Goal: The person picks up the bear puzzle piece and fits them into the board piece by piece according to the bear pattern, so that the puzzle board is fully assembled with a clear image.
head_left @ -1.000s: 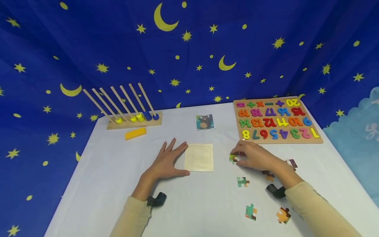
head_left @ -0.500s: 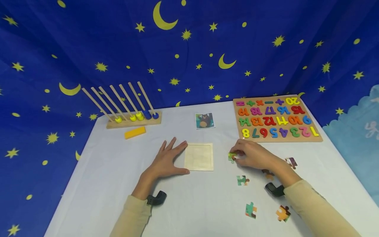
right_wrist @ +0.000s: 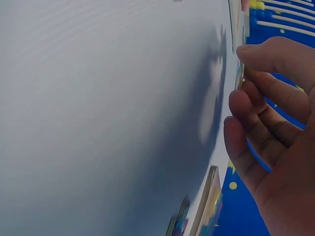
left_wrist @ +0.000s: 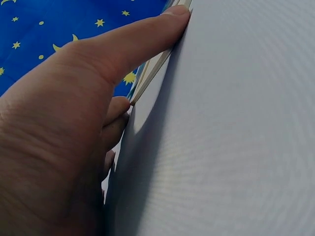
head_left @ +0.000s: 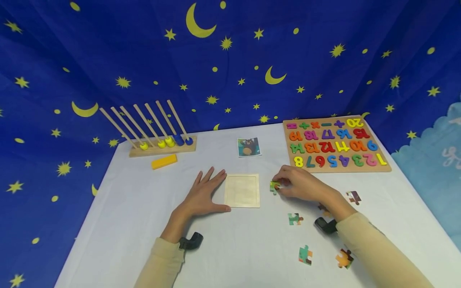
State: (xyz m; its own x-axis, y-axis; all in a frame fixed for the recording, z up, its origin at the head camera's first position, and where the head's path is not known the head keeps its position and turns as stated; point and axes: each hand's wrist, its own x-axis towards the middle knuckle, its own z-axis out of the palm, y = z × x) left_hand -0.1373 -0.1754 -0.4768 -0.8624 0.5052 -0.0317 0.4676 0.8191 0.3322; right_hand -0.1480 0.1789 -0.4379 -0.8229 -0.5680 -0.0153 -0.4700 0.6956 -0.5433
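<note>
My right hand point(head_left: 300, 184) pinches a green and brown jigsaw piece point(head_left: 274, 187) between thumb and fingers, just right of a square wooden puzzle frame point(head_left: 242, 191). The right wrist view has the piece point(right_wrist: 240, 73) nearly edge-on at the fingertips. Spread flat on the table, my left hand point(head_left: 203, 196) rests along the frame's left side. Its thumb and index fingertips meet the frame's corners, and in the left wrist view the thumb point(left_wrist: 142, 37) lies against the edge. Loose jigsaw pieces lie below the right hand: a teal one point(head_left: 295, 219), another teal one point(head_left: 305, 255) and an orange-brown one point(head_left: 344, 259).
Near the right forearm lie a purple-white piece point(head_left: 353, 197) and a partly covered brown piece point(head_left: 325, 210). A bear picture card point(head_left: 249, 147) is behind the frame. A number board point(head_left: 336, 145) stands back right; a peg rack point(head_left: 163, 147) and yellow block point(head_left: 164, 161) sit back left.
My right hand has carried the green and brown jigsaw piece left, closer to the wooden frame. The left hand stays in place at the frame.
</note>
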